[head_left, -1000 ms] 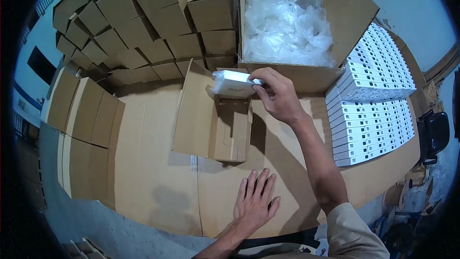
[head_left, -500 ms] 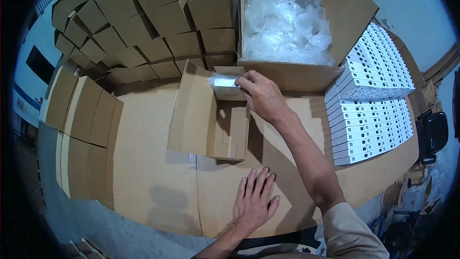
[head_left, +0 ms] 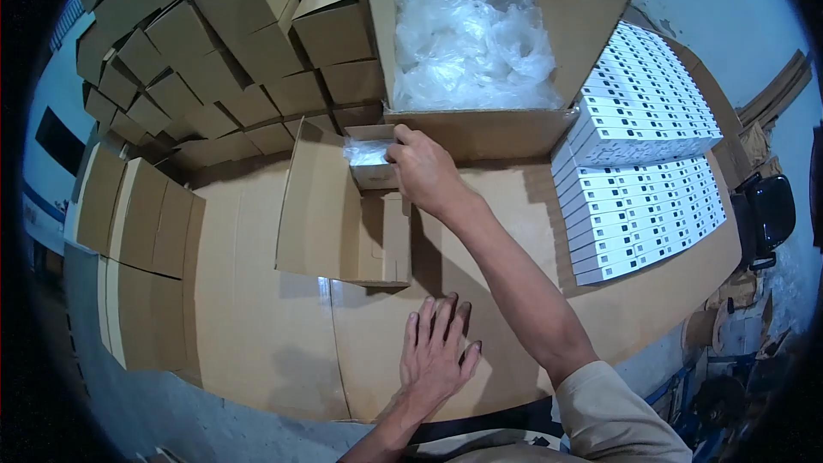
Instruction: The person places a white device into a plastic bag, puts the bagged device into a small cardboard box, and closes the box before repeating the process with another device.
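Observation:
An open cardboard box (head_left: 321,214) stands on the table with its tall flap raised on the left. Clear plastic (head_left: 367,152) shows at its far end, and my right hand (head_left: 422,170) is there with the fingers closed on the plastic's right edge. The fingertips are partly hidden against the box's far right corner. My left hand (head_left: 435,358) lies flat on the cardboard table cover (head_left: 257,309), fingers spread, holding nothing, nearer to me than the box.
A large carton (head_left: 480,133) full of crumpled clear plastic bags (head_left: 471,43) stands behind the box. Stacked white boxes (head_left: 643,214) with small dark squares rise at the right. Brown cartons (head_left: 240,69) are piled at the back left, and more cartons (head_left: 146,231) line the left edge.
The whole view has shifted, so the table and its things appear farther left. My right hand keeps nearly the same place at the box's far end; my left hand still lies flat.

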The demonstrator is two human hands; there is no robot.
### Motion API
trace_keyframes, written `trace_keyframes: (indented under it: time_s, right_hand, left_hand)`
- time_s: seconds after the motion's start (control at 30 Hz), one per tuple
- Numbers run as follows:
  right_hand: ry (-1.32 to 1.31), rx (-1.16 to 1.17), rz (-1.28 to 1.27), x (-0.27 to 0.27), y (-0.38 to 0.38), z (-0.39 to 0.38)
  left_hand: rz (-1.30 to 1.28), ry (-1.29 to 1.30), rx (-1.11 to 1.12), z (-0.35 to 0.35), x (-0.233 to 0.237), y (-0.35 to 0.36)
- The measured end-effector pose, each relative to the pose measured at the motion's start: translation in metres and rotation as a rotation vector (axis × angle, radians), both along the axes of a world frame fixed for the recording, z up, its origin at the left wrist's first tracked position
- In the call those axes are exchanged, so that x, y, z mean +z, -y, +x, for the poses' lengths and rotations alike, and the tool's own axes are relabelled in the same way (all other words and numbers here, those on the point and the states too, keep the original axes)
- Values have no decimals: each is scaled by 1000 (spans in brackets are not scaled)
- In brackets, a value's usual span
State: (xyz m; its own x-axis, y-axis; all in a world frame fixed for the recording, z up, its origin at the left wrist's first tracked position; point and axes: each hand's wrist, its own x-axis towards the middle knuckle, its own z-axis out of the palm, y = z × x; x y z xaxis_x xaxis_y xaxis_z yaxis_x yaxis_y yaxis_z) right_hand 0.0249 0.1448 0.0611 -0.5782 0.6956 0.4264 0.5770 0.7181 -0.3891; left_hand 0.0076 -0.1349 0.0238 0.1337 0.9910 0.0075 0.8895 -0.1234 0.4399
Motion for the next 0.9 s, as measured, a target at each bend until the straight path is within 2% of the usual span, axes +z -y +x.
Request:
trace_keyframes:
  time_s: [0.17, 0.3, 0.4, 0.43, 0.53, 0.57, 0.67, 0.7, 0.73, 0.9]
  right_hand:
    - [190, 13, -150, 34, 14, 12]
    - [307, 14, -267, 39, 26, 17]
    - [38, 54, -227, 31, 38, 30]
    - [75, 47, -241, 34, 43, 40]
    - [13, -4, -216, 47, 55, 74]
    - [11, -37, -179, 46, 59, 86]
    - [-73, -124, -57, 56, 88, 131]
    - [-50, -195, -10, 57, 100, 145]
    - [-24, -252, 2, 59, 114, 162]
    - [68, -622, 21, 38, 186, 238]
  left_hand:
    - [29, -8, 22, 9, -6, -11]
    - [59, -34, 36, 17, -9, -36]
    - [216, 58, 10, 19, -21, -57]
    - [322, 92, -85, 16, -28, -70]
    - [297, 103, -15, 20, -39, -89]
    - [314, 153, -10, 20, -46, -99]
    - [342, 11, -11, 17, -63, -131]
    - [230, 13, 53, 26, -31, -130]
    - [243, 9, 49, 29, -27, -134]
    - [275, -6, 49, 27, -35, -154]
